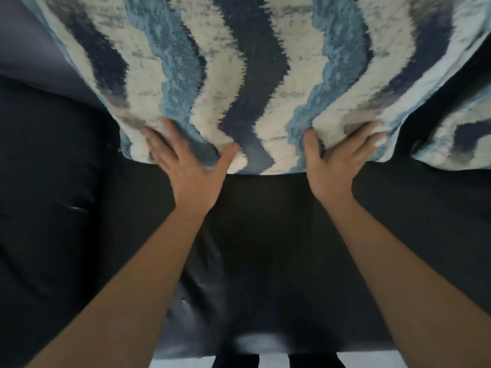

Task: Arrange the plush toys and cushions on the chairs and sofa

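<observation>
A large cushion (247, 75) with wavy blue, navy and cream stripes stands against the back of a dark leather sofa (265, 248), its lower edge on the seat. My left hand (186, 160) lies flat on the cushion's lower left part, fingers spread and pressing into the fabric. My right hand (337, 160) presses the lower right part the same way, fingers straight and thumb out. The fabric dents under both hands. A second cushion (462, 134) with the same pattern sits beside it on the right, partly out of frame.
The sofa's dark padded armrest (45, 195) rises on the left. The seat's front edge (265, 346) lies near the bottom, with pale floor (180, 363) and my dark legs below it.
</observation>
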